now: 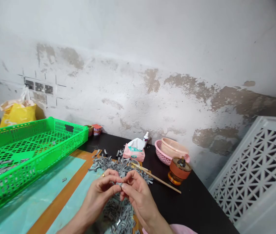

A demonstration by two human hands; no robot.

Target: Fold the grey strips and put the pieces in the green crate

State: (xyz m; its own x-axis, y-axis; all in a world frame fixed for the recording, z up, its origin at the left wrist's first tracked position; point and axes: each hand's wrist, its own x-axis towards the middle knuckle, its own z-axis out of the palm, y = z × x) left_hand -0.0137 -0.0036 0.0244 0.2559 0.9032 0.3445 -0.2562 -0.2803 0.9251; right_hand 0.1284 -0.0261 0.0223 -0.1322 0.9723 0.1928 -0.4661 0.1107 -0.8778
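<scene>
My left hand (pixel 106 186) and my right hand (pixel 136 188) meet above the table, fingertips pinched together. Between them is a small grey strip (pixel 119 184), mostly covered by the fingers; both hands seem to grip it. A gold-coloured ring (pixel 103 175) is on a finger of the left hand. Just beyond the hands lies a loose heap of grey strips (pixel 108 164). Below them, partly behind the wrists, is a pile of small folded-looking grey pieces (pixel 120 214). One stray grey piece (pixel 64 179) rests on the pale blue sheet (pixel 52 185) to the left.
A green plastic crate (pixel 35 165) with grey pieces inside stands left. Behind the heap are a tissue pack (pixel 133 154) and a small white bottle (pixel 146 138). To the right are a wooden stick (pixel 164 182), pink baskets (pixel 162 156), an amber jar (pixel 180 170) and a white lattice panel (pixel 255 162).
</scene>
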